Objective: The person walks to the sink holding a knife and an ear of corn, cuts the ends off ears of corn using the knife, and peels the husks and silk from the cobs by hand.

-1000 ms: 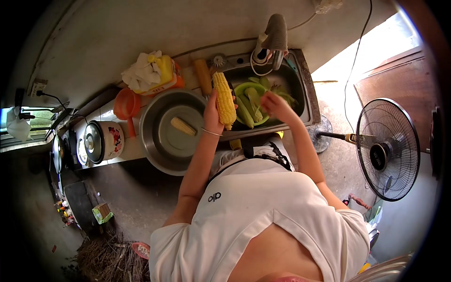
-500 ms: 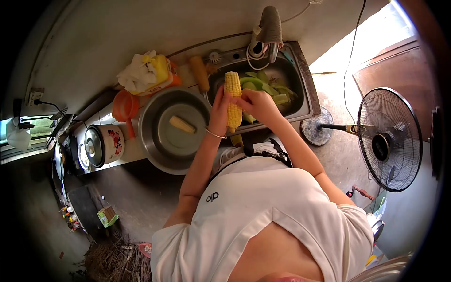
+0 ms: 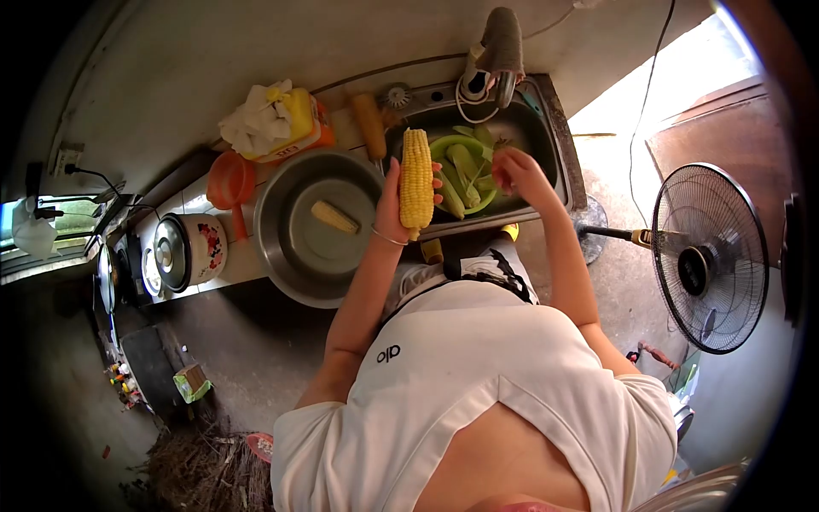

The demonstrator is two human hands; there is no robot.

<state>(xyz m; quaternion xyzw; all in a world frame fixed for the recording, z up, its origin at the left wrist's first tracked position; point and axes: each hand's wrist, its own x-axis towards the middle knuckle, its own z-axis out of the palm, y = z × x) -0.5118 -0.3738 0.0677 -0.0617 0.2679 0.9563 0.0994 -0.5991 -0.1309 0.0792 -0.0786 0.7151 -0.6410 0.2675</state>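
Observation:
My left hand is wrapped round a husked yellow corn cob, held upright beside the sink's near left edge. Over the sink is my right hand, apart from the cob. Its fingers are curled together; whatever they may hold is too small to make out. Below it, green corn husks lie in a light green bowl inside the sink. A second, paler cob rests in the large metal basin to the left.
Behind the basin stand an orange dipper and a yellow-orange jug with white cloth or paper on top. A cloth-wrapped faucet rises behind the sink. To the left is a flowered pot; a fan stands at right.
My right hand has left the cob and moved right over the sink. The cob stays in my left hand, and more of the green bowl shows.

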